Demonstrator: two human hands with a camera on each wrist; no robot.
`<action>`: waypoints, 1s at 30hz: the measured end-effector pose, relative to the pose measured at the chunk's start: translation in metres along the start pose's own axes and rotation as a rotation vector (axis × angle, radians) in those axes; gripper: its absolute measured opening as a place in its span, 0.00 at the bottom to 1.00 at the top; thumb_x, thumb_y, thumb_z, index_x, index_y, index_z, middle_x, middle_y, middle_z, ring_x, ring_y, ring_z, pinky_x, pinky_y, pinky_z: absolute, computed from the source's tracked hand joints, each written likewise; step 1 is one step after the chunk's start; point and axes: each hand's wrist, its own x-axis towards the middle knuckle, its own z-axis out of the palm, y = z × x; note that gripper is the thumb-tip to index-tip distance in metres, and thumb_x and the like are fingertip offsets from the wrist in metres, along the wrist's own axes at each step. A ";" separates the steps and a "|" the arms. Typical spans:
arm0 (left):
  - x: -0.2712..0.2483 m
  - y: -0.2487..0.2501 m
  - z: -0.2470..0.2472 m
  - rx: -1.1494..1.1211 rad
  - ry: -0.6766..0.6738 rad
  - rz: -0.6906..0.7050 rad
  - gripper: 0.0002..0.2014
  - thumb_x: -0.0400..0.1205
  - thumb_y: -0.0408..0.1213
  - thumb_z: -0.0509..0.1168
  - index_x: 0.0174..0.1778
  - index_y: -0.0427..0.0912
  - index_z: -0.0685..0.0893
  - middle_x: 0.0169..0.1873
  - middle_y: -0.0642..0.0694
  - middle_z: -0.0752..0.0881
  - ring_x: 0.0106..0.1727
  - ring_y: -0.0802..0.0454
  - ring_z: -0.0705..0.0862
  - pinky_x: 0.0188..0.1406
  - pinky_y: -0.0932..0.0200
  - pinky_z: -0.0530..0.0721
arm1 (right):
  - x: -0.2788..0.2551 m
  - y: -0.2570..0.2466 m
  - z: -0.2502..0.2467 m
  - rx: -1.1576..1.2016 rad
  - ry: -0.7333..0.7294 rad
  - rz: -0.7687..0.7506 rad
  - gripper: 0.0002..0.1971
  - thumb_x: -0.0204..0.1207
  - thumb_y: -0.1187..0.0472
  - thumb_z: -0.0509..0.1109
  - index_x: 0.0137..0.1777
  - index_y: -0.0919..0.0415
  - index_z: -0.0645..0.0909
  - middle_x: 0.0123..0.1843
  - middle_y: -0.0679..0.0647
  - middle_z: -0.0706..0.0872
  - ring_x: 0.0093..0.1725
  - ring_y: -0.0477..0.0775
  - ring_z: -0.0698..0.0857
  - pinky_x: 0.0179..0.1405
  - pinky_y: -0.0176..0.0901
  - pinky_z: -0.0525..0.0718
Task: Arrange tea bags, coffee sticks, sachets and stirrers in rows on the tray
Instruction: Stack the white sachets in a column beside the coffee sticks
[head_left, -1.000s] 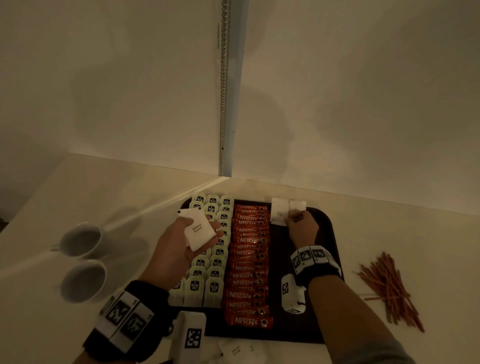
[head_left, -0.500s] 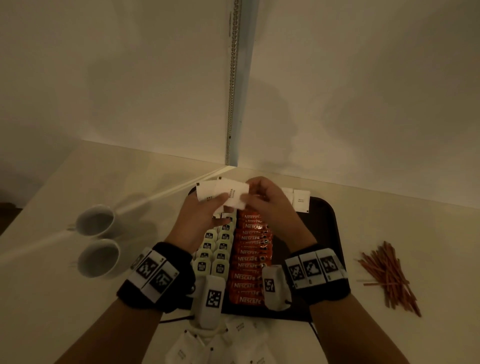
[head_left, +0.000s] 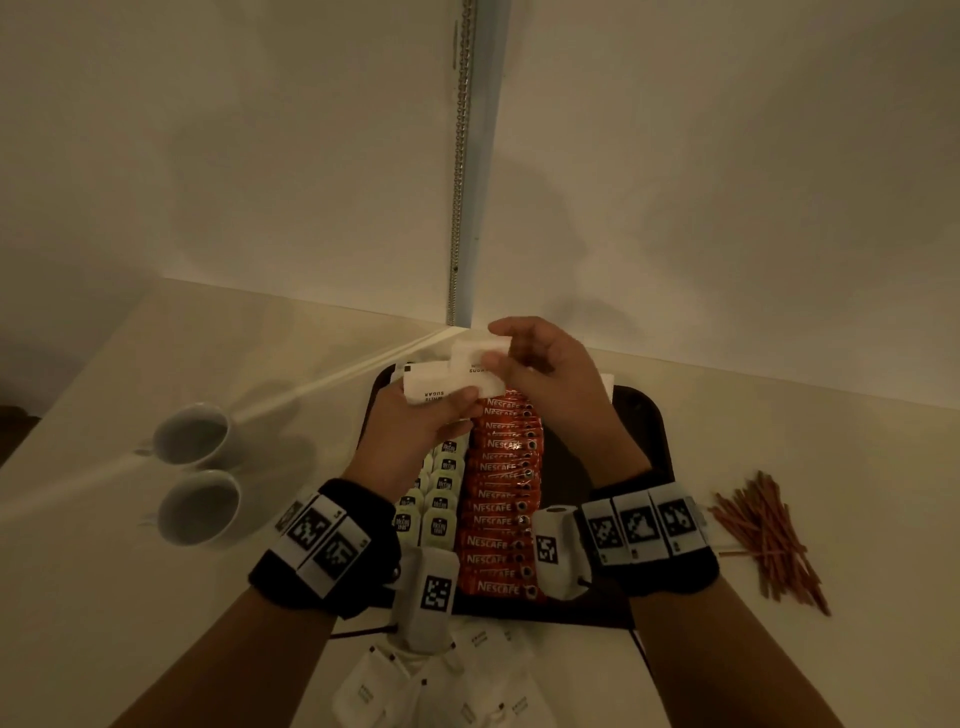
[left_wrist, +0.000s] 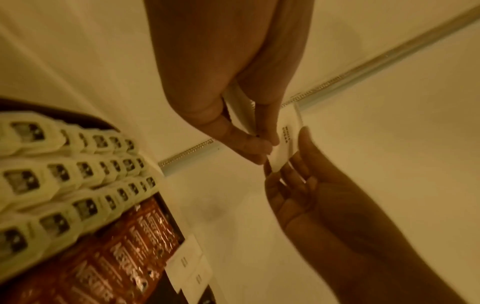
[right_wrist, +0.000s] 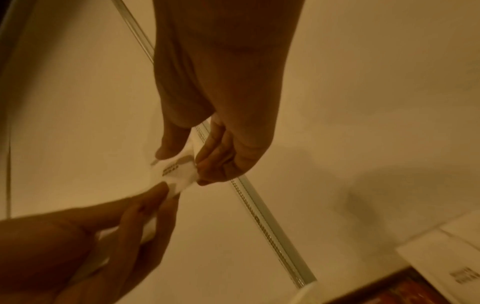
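Right hand (head_left: 550, 384) pinches one white sugar sachet (head_left: 480, 351) by its edge, thumb and fingertips closed on it, peeling it off the small stack of sachets (head_left: 441, 389) gripped in the left hand (head_left: 410, 431). Both held above the far end of the tray (head_left: 641, 415). Sachets look light, thin, limp paper, likely slippery against each other; best taken at an edge or corner, one at a time. Tray: tea bags (head_left: 441, 499) in rows at left, coffee sticks (head_left: 498, 509) in a row beside them, two sachets (left_wrist: 188, 265) laid at far end. Loose sachets (head_left: 441, 686) on surface (head_left: 104, 597) near tray's front edge; stirrers (head_left: 769, 540) piled right of tray, not yet placed.
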 end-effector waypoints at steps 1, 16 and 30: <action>0.000 -0.002 0.001 -0.032 0.007 -0.016 0.12 0.78 0.27 0.69 0.57 0.39 0.84 0.41 0.46 0.91 0.40 0.54 0.89 0.36 0.65 0.85 | -0.003 0.004 0.001 -0.027 -0.019 0.020 0.12 0.73 0.62 0.73 0.56 0.57 0.81 0.48 0.52 0.89 0.49 0.51 0.88 0.49 0.48 0.88; 0.000 -0.003 -0.024 -0.197 0.045 -0.186 0.25 0.85 0.57 0.49 0.53 0.41 0.84 0.35 0.40 0.88 0.31 0.44 0.87 0.26 0.56 0.86 | 0.016 0.137 -0.108 -0.359 0.555 0.443 0.14 0.76 0.67 0.70 0.61 0.64 0.82 0.57 0.61 0.87 0.53 0.58 0.86 0.54 0.43 0.83; 0.006 -0.005 -0.021 -0.246 0.011 -0.232 0.31 0.83 0.63 0.43 0.50 0.46 0.86 0.36 0.34 0.87 0.28 0.41 0.86 0.19 0.58 0.83 | 0.029 0.180 -0.112 -0.616 0.510 0.561 0.11 0.74 0.64 0.72 0.55 0.68 0.81 0.56 0.64 0.86 0.58 0.63 0.82 0.53 0.44 0.77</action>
